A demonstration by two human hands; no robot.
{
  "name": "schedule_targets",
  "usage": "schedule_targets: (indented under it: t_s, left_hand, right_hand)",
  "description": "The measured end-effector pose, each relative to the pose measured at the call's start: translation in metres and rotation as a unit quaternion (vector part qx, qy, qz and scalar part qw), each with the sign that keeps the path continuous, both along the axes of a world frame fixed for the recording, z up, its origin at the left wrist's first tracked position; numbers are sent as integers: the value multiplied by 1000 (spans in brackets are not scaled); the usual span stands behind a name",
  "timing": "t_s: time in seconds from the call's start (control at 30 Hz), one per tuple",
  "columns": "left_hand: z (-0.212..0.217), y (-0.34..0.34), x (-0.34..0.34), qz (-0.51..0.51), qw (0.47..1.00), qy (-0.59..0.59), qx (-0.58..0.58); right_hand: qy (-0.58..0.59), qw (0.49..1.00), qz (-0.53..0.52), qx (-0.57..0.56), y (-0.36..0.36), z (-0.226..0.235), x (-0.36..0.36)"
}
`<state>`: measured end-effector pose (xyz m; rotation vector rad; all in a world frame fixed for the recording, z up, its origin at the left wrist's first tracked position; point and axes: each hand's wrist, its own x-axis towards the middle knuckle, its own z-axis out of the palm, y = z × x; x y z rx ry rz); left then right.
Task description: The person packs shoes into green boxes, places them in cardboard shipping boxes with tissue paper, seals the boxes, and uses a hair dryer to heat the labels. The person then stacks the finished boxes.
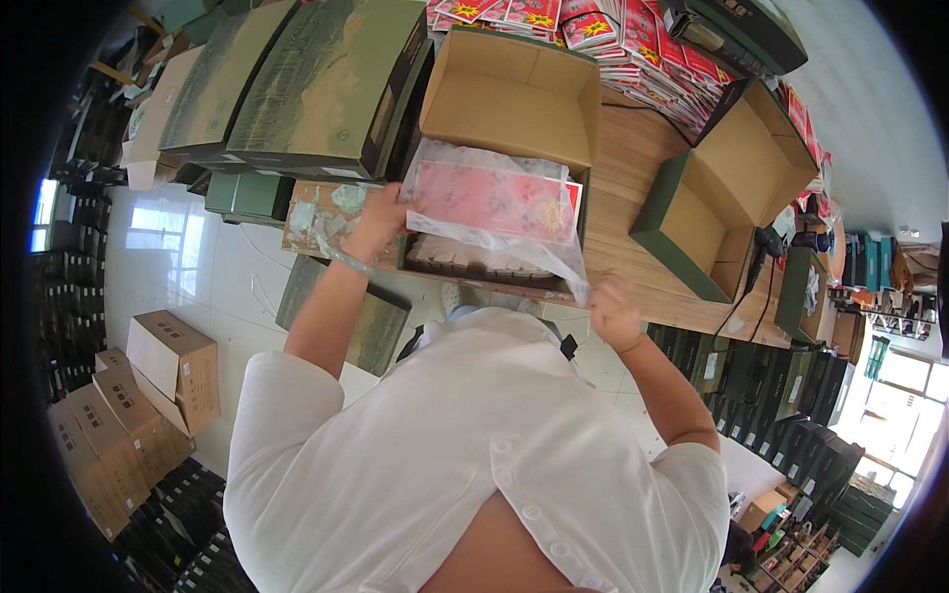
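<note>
Head view of a packing bench. The left hand (384, 212) has its fingers curled closed on the left edge of a clear plastic bag (494, 212) that wraps a flat pink packet (489, 198); a pale green bangle (346, 262) sits on that wrist. The right hand (613, 308) is closed in a pinch on the drawn-out lower right corner of the same bag, so the film stretches between the two hands. How much of the right fingers is folded under cannot be told, as motion blur softens them.

The bagged pink packet lies over the open green gift box (474, 262), covering most of its opening; a ribbed brown insert shows along the box's near edge. Just behind, touching the packet's far side, stands the box's raised cardboard-coloured lid (514, 94). A second open green box (717, 212) rests to the right on the wooden table (633, 188). Stacks of red packets (643, 49) lie at the table's far edge. Large closed green boxes (297, 84) stand to the left, and brown cartons (173, 366) sit on the tiled floor below them.
</note>
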<state>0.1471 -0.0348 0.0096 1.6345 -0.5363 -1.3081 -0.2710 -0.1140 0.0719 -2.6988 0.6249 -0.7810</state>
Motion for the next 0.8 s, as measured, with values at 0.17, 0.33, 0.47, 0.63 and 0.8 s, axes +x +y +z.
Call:
schedule_targets:
  t_s: [0.17, 0.33, 0.47, 0.63, 0.8]
  left_hand:
    - [-41, 40, -34, 43, 991, -120, -38]
    - [-18, 42, -48, 7, 953, -301, 44]
    - [-21, 55, -51, -21, 925, -372, 68]
    - [-34, 61, -62, 47, 885, -461, 45]
    - [-40, 64, -65, 96, 951, -293, 35]
  right_hand:
    - [4, 959, -214, 185, -13, -1, -4]
    - [-10, 942, -281, 184, -81, -62, 73]
    - [245, 888, -354, 165, -83, -72, 120]
    - [97, 886, -378, 251, -107, -102, 108]
    - [-250, 747, -314, 531, -107, -98, 83]
